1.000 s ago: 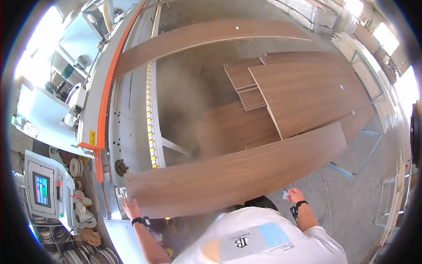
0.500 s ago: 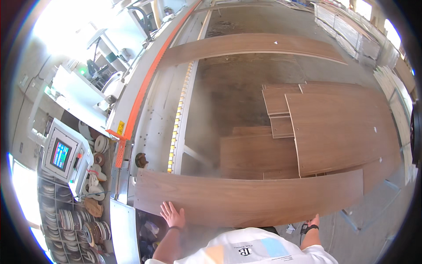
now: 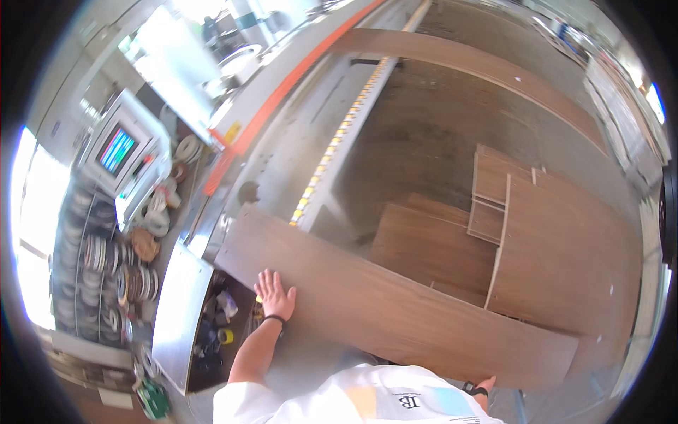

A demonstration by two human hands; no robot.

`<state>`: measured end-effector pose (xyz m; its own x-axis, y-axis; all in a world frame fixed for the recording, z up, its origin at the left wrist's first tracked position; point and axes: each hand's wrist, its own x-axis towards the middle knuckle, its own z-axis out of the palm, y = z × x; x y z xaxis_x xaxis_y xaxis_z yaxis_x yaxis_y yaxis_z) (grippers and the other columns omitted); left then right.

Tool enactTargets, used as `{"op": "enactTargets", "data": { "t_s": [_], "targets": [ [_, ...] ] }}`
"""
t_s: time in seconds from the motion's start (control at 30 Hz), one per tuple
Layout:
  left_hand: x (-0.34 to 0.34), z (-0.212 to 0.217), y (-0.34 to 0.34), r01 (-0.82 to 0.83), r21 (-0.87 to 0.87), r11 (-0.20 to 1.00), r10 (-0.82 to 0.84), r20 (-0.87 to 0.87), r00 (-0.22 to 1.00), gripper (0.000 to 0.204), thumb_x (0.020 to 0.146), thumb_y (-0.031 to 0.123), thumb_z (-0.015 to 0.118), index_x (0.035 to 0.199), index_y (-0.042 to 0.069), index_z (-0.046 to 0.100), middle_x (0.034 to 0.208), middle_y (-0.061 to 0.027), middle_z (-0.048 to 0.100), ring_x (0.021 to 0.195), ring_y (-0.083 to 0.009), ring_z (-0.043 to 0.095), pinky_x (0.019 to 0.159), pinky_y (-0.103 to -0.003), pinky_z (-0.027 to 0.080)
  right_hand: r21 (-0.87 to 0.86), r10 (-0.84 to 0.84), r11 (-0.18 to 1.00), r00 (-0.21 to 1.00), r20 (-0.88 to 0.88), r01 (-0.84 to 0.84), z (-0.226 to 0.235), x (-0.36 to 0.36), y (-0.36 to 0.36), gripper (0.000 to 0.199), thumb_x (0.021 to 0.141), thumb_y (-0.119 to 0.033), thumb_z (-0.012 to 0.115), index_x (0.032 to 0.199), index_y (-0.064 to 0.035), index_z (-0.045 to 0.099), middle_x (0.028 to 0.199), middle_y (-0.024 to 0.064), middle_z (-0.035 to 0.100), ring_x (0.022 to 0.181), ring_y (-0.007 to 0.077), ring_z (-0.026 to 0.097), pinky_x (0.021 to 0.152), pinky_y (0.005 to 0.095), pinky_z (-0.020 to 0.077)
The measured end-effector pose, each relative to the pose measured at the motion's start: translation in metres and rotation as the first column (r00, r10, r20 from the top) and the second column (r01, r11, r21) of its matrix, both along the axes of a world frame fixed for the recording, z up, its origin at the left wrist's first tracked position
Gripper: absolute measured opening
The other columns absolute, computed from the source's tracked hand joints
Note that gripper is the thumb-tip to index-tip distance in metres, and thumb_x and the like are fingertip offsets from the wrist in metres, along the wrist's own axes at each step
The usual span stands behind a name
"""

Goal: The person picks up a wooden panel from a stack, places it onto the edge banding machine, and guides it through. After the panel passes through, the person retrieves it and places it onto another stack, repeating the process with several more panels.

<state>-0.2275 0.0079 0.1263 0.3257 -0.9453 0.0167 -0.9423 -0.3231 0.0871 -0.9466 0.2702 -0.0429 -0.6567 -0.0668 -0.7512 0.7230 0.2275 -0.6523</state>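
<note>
**Long wooden board under both hands**

Left hand [image 3: 274, 294] flat on the near left edge of a long brown board [image 3: 395, 304], fingers [image 3: 267, 280] spread open and pressing down, gripping nothing. Right hand [image 3: 484, 386] at the near right edge of the same board, mostly hidden behind the white shirt [image 3: 367, 399]; cannot tell whether its fingers are open or closed. Dark band on each wrist.

Board lying slantwise across the near part of the scene, left end resting on the grey machine worktop [image 3: 296, 148], right end reaching far toward the right. Beyond it, on the floor, several more brown panels [image 3: 558, 254] stacked flat, some overlapping. Another long board [image 3: 480, 67] farther off, running along the far side.

On the left, a control screen [image 3: 116, 150] with a bright display, and below it rolls of edge tape [image 3: 113, 275] on a rack. An orange strip [image 3: 282, 92] running along the machine, a row of small yellow rollers [image 3: 332, 155] just right of it.
</note>
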Motion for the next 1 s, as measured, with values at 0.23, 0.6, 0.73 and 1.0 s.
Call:
{"op": "enactTargets", "data": {
  "t_s": [0.23, 0.6, 0.73, 1.0],
  "targets": [
    [0.016, 0.000, -0.021, 0.001, -0.008, 1.000, -0.001, -0.023, 1.000, 0.075, 0.096, 0.049, 0.054, 0.152, 0.003, 0.036, 0.165, -0.0192, 0.022, 0.154, -0.0380, 0.011, 0.123, -0.060, 0.008, 0.161, 0.137, 0.980, 0.982, -0.134, -0.115, 0.018, -0.014, -0.016, 0.068, 0.095, -0.064, 0.043, 0.137, -0.0124, 0.054, 0.133, 0.0108, 0.060, 0.118, 0.0311, 0.058, 0.087, 0.0482, 0.0534],
    [0.097, 0.005, -0.119, -0.144, -0.005, 0.990, 0.143, -0.011, 0.990, 0.069, 0.099, 0.053, 0.048, 0.154, 0.013, 0.036, 0.167, -0.0104, 0.021, 0.155, -0.0337, 0.013, 0.118, -0.069, 0.011, 0.034, 0.258, 0.964, 0.958, 0.128, -0.264, 0.074, 0.064, -0.128, 0.065, 0.092, -0.065, 0.051, 0.132, -0.0135, 0.057, 0.126, 0.0104, 0.062, 0.111, 0.0291, 0.060, 0.085, 0.0452, 0.0545],
    [0.131, -0.005, -0.154, -0.182, -0.015, 0.983, 0.182, -0.017, 0.983, 0.067, 0.100, 0.055, 0.043, 0.156, 0.019, 0.035, 0.168, -0.0054, 0.020, 0.156, -0.0306, 0.012, 0.119, -0.069, 0.011, -0.094, 0.271, 0.962, 0.933, 0.235, -0.256, 0.109, 0.113, -0.168, 0.060, 0.088, -0.061, 0.062, 0.125, -0.0145, 0.060, 0.115, 0.0089, 0.065, 0.098, 0.0272, 0.061, 0.080, 0.0424, 0.0562],
    [0.189, -0.008, -0.179, -0.236, -0.048, 0.971, 0.231, -0.091, 0.969, 0.068, 0.098, 0.055, 0.047, 0.155, 0.019, 0.037, 0.168, -0.0048, 0.020, 0.156, -0.0303, 0.011, 0.120, -0.068, 0.011, -0.088, 0.354, 0.935, 0.902, 0.248, -0.343, 0.152, 0.182, -0.228, 0.048, 0.088, -0.048, 0.073, 0.119, -0.0125, 0.063, 0.110, 0.0060, 0.067, 0.098, 0.0219, 0.066, 0.077, 0.0333, 0.0595]
  ]
}}
